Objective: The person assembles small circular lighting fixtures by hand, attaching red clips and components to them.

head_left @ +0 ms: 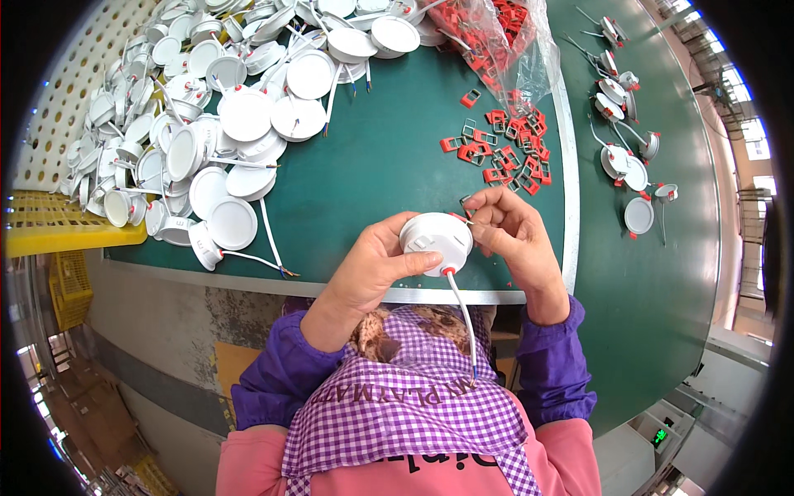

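Note:
A white round downlight (436, 237) is in my left hand (374, 263), which grips it by its left side with the thumb across its face. From a red grommet on the lamp hangs a white cable (462, 318) with bare coloured wire ends, reaching down over the apron. My right hand (514, 240) pinches a small red-and-metal spring clip (460, 217) at the lamp's right edge. The fingertips partly cover that clip, so I cannot tell whether it is seated. Loose red clips (509, 149) lie scattered on the green table just beyond my right hand.
A large heap of white downlights (248, 116) covers the left of the table, beside a yellow crate (74, 236). At the back, a clear plastic bag (517, 41) spills red clips. Past a pale metal strip (571, 165), several lamps with clips (638, 215) lie on a green belt.

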The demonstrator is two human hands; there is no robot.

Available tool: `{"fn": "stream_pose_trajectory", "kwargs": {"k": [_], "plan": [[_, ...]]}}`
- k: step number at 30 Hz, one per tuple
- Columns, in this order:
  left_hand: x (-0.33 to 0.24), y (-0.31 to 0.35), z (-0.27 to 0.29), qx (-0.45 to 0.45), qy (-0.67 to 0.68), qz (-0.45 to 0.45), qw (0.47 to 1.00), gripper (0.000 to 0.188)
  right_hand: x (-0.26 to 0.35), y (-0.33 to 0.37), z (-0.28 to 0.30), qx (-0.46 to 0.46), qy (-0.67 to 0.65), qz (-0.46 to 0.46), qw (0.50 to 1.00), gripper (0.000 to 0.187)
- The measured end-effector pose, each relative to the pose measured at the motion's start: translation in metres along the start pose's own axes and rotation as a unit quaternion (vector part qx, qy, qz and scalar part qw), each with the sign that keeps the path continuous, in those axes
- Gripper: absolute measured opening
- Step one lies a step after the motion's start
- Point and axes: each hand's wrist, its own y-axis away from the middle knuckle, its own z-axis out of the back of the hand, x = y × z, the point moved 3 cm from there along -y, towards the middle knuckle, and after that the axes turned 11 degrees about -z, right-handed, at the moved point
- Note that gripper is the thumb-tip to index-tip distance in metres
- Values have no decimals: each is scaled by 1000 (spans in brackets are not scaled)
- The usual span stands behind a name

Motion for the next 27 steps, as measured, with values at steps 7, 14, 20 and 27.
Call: {"fn": "stream_pose_trajectory", "kwargs": {"k": [7,14,20,27], "plan": [[2,0,1,-20,-21,-23,999,36,-14,6,-4,-18,-89,-95,991,14],[-2,-1,-4,-105,-155,-123,975,31,11,22,-33,-261,414,254,834,12],[-3,-1,-7,-119,-225,-157,954,31,5,26,-44,-262,413,255,834,24],[-8,1,-9,-101,-308,-162,932,31,6,26,-48,-253,424,238,836,23]]}}
